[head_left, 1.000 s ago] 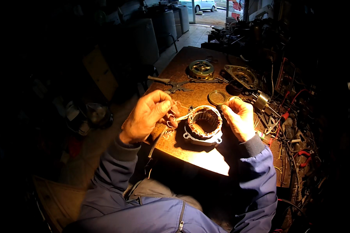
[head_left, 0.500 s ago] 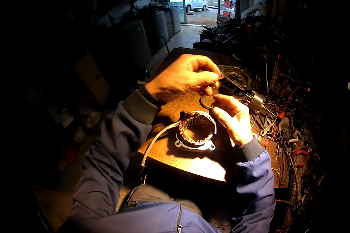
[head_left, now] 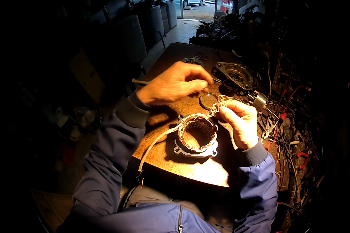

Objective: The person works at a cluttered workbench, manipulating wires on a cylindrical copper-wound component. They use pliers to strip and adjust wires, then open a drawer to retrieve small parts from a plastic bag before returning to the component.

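left hand (head_left: 175, 84) has moved clear beyond the stator rim (head_left: 198, 149).

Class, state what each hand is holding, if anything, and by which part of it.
Right hand: a tangled bundle of thin strands, pinched at its bunched loops. Left hand: whether it holds anything cannot be told.

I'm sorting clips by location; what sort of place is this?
Probably a motor repair workshop: a ring-shaped silver metal stator with copper windings, a silver metal cylinder and grey metal pliers.
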`<state>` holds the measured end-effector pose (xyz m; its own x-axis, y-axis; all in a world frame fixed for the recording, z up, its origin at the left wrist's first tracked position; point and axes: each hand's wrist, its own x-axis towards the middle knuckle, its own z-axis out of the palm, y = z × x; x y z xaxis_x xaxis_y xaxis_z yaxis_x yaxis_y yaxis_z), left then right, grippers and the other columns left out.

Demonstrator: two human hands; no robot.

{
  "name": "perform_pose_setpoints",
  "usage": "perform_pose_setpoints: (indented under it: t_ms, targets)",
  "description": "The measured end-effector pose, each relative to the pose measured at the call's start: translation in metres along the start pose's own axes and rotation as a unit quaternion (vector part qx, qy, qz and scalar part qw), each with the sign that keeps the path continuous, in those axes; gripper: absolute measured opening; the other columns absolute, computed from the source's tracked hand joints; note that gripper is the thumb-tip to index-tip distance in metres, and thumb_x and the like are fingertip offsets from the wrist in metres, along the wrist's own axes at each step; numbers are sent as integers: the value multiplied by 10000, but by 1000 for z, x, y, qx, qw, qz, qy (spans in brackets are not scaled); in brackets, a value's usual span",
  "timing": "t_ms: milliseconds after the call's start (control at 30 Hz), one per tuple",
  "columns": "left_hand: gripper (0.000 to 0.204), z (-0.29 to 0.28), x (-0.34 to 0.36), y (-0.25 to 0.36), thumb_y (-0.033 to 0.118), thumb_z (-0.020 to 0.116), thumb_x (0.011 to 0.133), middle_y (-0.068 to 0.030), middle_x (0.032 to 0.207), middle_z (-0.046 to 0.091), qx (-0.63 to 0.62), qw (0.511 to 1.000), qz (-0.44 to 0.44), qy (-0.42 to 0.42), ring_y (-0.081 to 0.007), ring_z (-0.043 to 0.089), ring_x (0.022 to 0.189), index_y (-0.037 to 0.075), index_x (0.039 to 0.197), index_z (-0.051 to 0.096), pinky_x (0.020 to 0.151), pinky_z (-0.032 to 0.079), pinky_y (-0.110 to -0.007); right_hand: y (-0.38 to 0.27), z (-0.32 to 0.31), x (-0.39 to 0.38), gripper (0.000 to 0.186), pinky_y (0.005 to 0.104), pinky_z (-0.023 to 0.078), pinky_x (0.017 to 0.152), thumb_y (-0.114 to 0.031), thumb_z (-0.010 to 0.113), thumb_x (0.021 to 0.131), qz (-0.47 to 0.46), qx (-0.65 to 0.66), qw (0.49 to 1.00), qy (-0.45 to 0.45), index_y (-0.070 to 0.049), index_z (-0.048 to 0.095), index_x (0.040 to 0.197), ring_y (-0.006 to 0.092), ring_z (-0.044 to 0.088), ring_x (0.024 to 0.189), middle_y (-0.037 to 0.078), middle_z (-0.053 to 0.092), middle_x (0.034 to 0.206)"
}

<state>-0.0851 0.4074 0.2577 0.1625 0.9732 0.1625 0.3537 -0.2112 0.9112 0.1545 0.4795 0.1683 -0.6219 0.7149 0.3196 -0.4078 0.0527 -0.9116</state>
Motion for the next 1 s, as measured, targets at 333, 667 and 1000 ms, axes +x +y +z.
perform_pose_setpoints:
  t_ms: [333, 667, 1000]
  targets:
    - [261, -18, -40, -45, 81, 750, 930, -50, 1059, 706, 50, 983, -53, -166, -114, 638, 890, 10, 1181, 740, 777, 538, -266, -17, 3, -8, 158, 251, 578, 707, 49, 741, 932, 8, -23, 999, 32, 29, 759, 1087, 127, 702, 779, 76, 762, 940]
    - [227, -22, -41, -44, 122, 809, 902, -56, 1062, 695, 59, 983, 7, -171, -131, 624, 947, 24, 1105, 779, 817, 515, -280, -20, 4, -11, 159, 291, 559, 810, 45, 806, 865, -33, -158, 986, -29, 35, 761, 1017, 150, 689, 873, 95, 751, 959]
    - [133, -19, -41, -41, 120, 802, 916, -56, 1050, 678, 60, 986, 15, -157, -131, 619, 935, 21, 1005, 791, 811, 505, -267, -44, 6, -15, 159, 307, 560, 781, -12, 844, 828, -34, -209, 960, -183, 15, 791, 975, 192, 716, 857, 128, 761, 941]
